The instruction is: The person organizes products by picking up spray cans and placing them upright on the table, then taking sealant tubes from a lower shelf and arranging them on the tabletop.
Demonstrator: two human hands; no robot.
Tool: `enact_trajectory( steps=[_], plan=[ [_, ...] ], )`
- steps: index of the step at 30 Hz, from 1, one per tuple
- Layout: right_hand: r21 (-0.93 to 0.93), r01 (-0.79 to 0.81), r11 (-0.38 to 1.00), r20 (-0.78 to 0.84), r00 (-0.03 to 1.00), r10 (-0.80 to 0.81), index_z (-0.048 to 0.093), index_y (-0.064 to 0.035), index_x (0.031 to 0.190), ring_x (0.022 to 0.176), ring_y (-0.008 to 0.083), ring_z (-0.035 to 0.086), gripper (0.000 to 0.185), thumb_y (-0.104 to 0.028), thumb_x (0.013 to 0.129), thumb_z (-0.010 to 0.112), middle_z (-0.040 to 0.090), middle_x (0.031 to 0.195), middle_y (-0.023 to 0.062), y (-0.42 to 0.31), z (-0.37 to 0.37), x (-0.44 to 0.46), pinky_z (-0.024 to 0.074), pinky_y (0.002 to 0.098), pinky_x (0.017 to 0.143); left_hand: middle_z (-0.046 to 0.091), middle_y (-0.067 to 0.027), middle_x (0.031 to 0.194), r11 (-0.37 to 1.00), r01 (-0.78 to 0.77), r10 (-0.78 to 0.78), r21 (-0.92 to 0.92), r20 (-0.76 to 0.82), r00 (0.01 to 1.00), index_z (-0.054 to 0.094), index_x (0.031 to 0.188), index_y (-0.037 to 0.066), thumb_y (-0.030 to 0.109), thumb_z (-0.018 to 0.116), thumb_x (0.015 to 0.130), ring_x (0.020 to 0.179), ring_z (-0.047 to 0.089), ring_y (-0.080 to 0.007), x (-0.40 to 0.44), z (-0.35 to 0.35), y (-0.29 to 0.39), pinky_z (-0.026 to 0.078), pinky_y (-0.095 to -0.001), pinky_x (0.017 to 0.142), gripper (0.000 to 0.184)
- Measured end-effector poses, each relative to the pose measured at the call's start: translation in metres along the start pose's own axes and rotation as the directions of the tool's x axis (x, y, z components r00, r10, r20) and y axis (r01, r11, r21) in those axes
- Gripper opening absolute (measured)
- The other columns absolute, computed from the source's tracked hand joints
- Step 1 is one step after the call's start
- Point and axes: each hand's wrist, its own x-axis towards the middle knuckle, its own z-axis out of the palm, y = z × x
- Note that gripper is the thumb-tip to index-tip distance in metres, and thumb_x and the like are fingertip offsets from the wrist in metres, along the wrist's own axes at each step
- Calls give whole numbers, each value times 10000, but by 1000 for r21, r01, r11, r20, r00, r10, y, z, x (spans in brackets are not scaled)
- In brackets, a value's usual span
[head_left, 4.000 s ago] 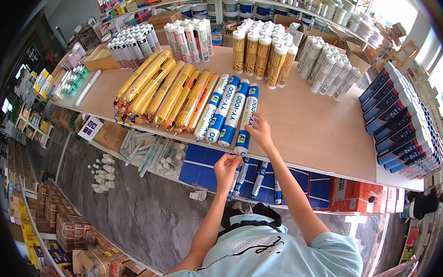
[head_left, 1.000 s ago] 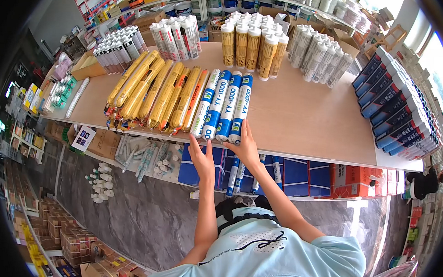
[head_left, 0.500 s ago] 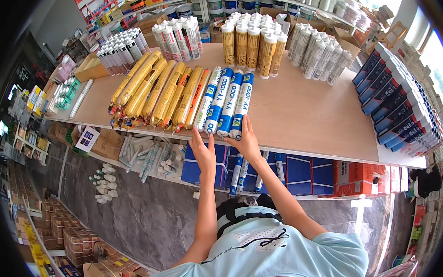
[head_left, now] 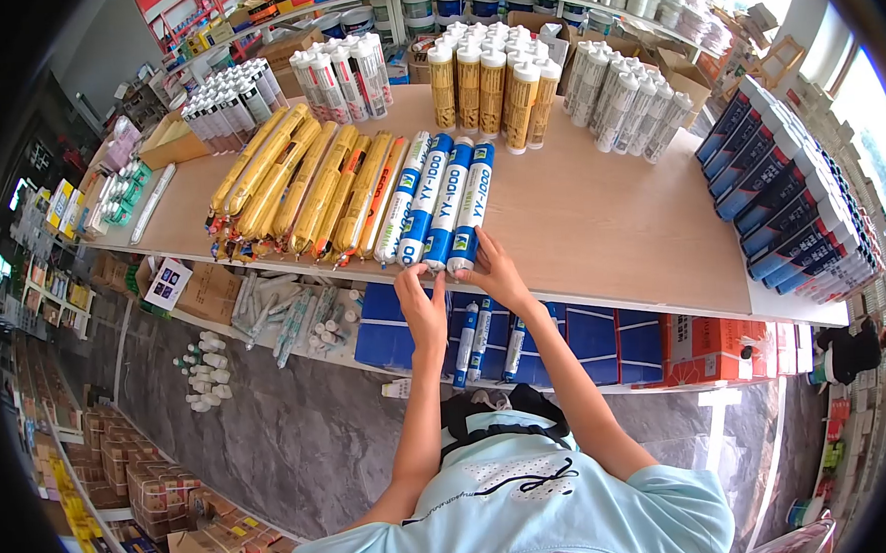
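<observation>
Four blue-and-white sealant sausages (head_left: 448, 208), marked YY-1000, lie side by side on the table, their near ends by its front edge. My right hand (head_left: 499, 277) is around the near end of the rightmost one, fingers along its right side and thumb at its tip. At the near ends of the middle ones is my left hand (head_left: 424, 313), fingers slightly curled and thumb apart, fingertips against the tips. Left of this row lie several yellow sealant sausages (head_left: 303, 184), some stacked on others.
Behind stand groups of gold cartridges (head_left: 493, 84), white cartridges (head_left: 340, 77) and grey-white cartridges (head_left: 622, 102). A tall stack of dark blue cartridges (head_left: 774, 189) occupies the table's right end. Blue boxes (head_left: 592, 344) and a red box (head_left: 707, 348) sit on the shelf below.
My left hand has come from beside the row to the tips of the middle sausages, its fingers curling. My right thumb and fingers have shifted around the rightmost end. The view has moved slightly.
</observation>
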Motion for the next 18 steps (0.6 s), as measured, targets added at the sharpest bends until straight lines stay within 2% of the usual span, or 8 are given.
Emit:
enact_trajectory(
  steps=[1,3,4,11,13,15,18],
  plan=[
    [0,-28,1000,15,999,28,208,54,1459,1349,327,359,946,-279,786,782,248,1482,243,-5,-1,-1,378,399,1089,561,-140,1002,1000,0,0,-1,-3,1000,538,1020,12,73,697,838,962,540,-315,1,1,-1,451,-399,822,249],
    [-1,-50,999,33,998,50,200,45,1465,1365,315,335,936,-256,793,778,256,1480,231,-10,-2,0,361,403,1102,572,-105,922,998,52,-53,-35,-25,998,555,991,27,80,726,811,806,552,-241,3,3,-3,461,-376,709,254],
    [-4,-49,999,39,998,49,203,46,1463,1362,320,340,931,-259,796,775,260,1477,234,-11,-3,0,362,406,1101,583,-85,891,1000,-3,5,30,-63,998,561,988,32,90,737,800,741,531,-213,3,3,-2,461,-360,666,265],
    [-24,-57,998,68,996,58,169,49,1471,1347,339,361,952,-262,801,770,259,1476,247,-4,-6,4,367,421,1094,615,-74,889,998,-13,19,57,-94,995,576,979,38,100,748,791,677,531,-206,4,4,1,463,-345,633,263],
    [-29,-68,997,83,994,70,162,50,1472,1343,339,367,958,-264,801,770,257,1478,248,1,-7,6,368,424,1092,634,-63,893,995,57,-52,87,-60,997,588,969,47,115,754,788,612,556,-196,4,3,4,467,-335,587,254],
    [-48,-10,999,32,999,12,222,70,1451,1253,354,475,950,-343,793,770,306,1461,262,4,-4,6,440,379,1017,640,-60,890,994,55,-48,96,-75,996,593,965,51,124,754,791,588,568,-192,4,5,6,467,-332,564,249],
    [-108,27,994,40,999,-23,230,72,1448,1247,356,480,944,-341,793,770,306,1464,264,2,-6,9,442,378,1011,646,-58,883,992,60,-50,115,-90,995,597,961,56,141,752,798,567,588,-191,4,6,6,468,-329,539,240]
  ],
)
